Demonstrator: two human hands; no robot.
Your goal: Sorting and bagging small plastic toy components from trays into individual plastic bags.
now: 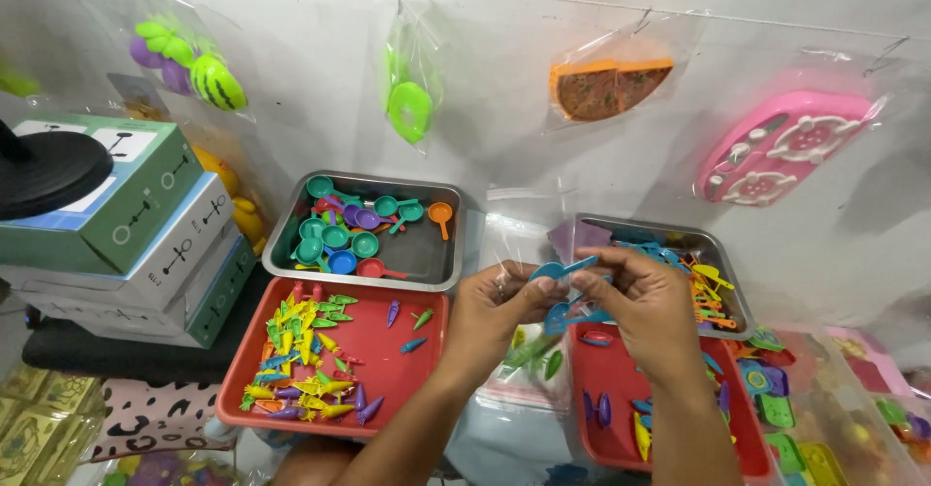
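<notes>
both hands meet above the gap between the trays. the left hand pinches the mouth of a clear plastic bag that hangs down in front of the person, its grip closed on the film near the top edge. the right hand has its grip narrow on small blue toy spoons, one pointing left across the fingertips, another just below it; how many are held in all i cannot tell.

to the left, a red tray carries a scatter of tiny toy vegetables bunched toward its left side, and a steel tray behind it holds small toy pans, mostly in its left half. to the right, a second steel tray holds more blue and yellow utensils, and another red tray sits in front of it with a few pieces on it.

the likeliest slip, as i judge it: the bag mouth is held from one side only, so it may sag shut and a spoon could glance off the film and fall between the trays (small pieces, easy to lose there). the spoons are thin and stacked loosely in the fingers, so one might twist free. the bag already bulges with green pieces low down, and tilting it could spill them.
</notes>
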